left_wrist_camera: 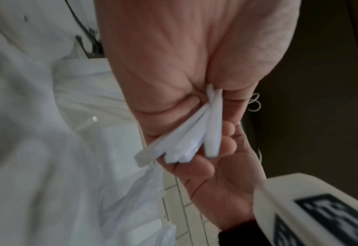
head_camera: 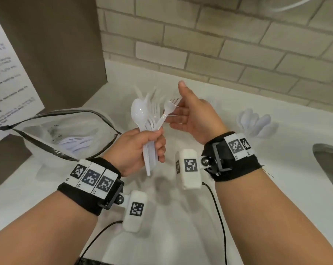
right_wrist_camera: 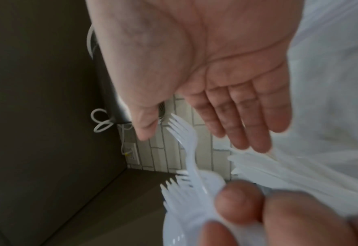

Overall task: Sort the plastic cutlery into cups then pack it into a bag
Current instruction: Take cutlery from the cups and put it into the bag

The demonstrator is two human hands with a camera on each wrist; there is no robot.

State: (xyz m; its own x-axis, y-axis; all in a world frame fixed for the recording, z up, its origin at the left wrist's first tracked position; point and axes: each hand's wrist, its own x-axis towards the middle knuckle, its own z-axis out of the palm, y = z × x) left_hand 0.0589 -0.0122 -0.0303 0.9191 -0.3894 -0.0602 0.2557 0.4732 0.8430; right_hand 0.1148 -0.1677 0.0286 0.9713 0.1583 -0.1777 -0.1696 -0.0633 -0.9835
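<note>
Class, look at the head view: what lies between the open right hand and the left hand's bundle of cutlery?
In the head view, one fork leans out of the bundle toward the right hand.

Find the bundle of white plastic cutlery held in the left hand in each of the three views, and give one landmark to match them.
Head: bundle of cutlery at centre, gripped by the left hand, heads fanned upward.
Left wrist: only the handle ends show, centre, poking out below the curled fingers.
Right wrist: fork heads at bottom centre, under the open right hand.
Shared landmark: the tiled wall, behind the hands in all three.
</note>
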